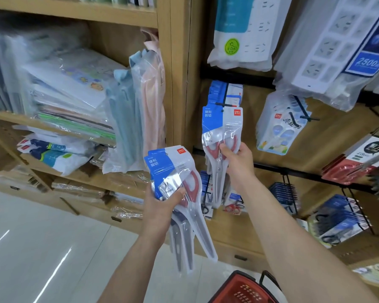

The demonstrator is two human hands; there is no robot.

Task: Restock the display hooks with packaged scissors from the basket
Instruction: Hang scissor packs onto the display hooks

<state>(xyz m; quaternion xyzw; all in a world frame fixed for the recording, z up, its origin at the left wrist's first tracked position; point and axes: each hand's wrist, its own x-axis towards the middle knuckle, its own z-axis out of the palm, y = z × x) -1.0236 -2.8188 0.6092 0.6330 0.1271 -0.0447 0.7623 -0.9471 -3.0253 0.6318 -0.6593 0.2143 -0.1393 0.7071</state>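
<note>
1. Scissors pack [217, 127]: a glossy clear pouch with a blue-and-white card top and red handles. The right hand [239, 159] pinches it at handle height.
2. Its top meets the black wire hook [224, 99] near the wooden board's left edge; whether it is threaded on cannot be told.
3. The left hand [162, 206] grips a bundle [173, 169] of the same slim, tapering pouches, with the thumb across the front and the blades pointing down.
4. A red perforated plastic basket [239, 289] sits low, beneath the right forearm.
5. Bagged white power strips [245, 29] hang along the board's top.
</note>
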